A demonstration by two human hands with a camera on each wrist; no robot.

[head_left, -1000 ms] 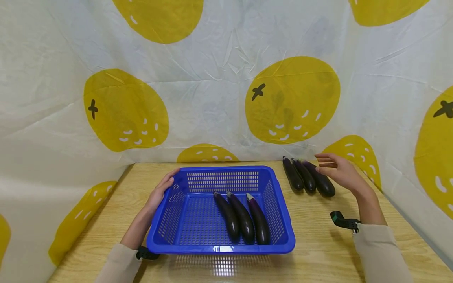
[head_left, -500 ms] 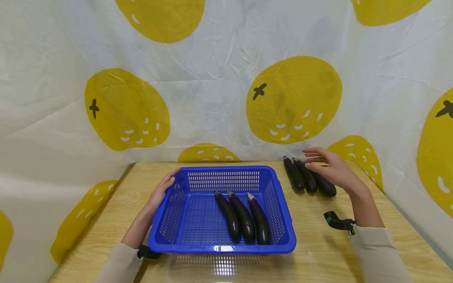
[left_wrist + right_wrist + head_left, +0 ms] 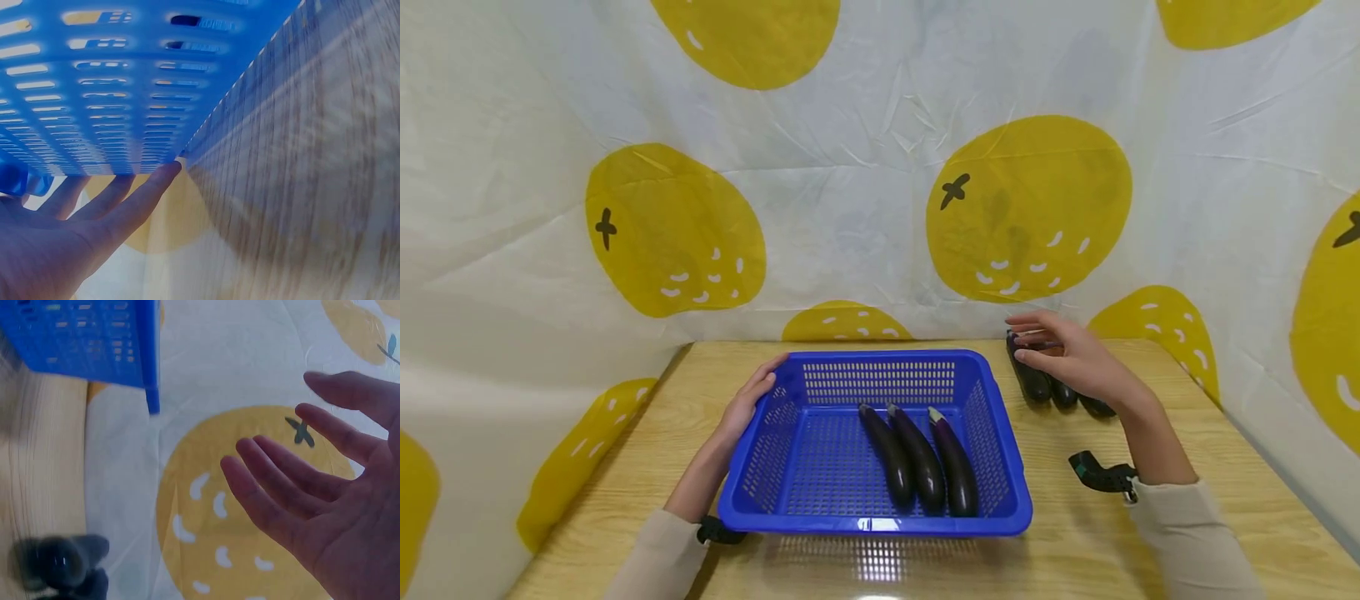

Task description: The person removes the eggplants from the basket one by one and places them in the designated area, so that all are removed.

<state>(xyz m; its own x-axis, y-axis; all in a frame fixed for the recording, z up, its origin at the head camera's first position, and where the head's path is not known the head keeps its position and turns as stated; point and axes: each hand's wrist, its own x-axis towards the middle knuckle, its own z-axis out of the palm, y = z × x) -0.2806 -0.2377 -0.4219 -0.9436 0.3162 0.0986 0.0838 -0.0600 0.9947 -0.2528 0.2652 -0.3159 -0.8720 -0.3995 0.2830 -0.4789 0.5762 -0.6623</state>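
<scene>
The right hand [image 3: 1071, 360] is held above the 3 loose aubergines [image 3: 1037, 385] at the far right of the worktop [image 3: 1187, 450], fingers spread and nearly straight, palm down, with nothing gripped; in the right wrist view the palm [image 3: 331, 506] is seen open and the fingers parted, apart from the dark fruit [image 3: 59, 562] blurred at the lower left. Whether any fingertip touches the aubergines cannot be told. The 3 are laid side by side, touching, stalk ends toward the backdrop, and are partly covered by the hand in the head view.

The left hand [image 3: 747, 408] is laid against the left wall of the blue basket [image 3: 775, 433], near its far left corner, fingers straight and resting on the perforated plastic; in the left wrist view the fingers [image 3: 134, 203] are seen flat along the basket's wall [image 3: 94, 94] where it meets the worktop. Nothing is gripped by it.

The basket is set at the middle of the worktop, well apart from the loose aubergines. Inside it, 3 more aubergines [image 3: 921, 467] are laid parallel and touching, toward the right half of its floor, angled slightly from far left to near right.

A black wrist strap [image 3: 1101, 475] is worn at the right sleeve's cuff. Behind the worktop a white cloth backdrop [image 3: 850, 208] printed with large yellow oranges is hung.
</scene>
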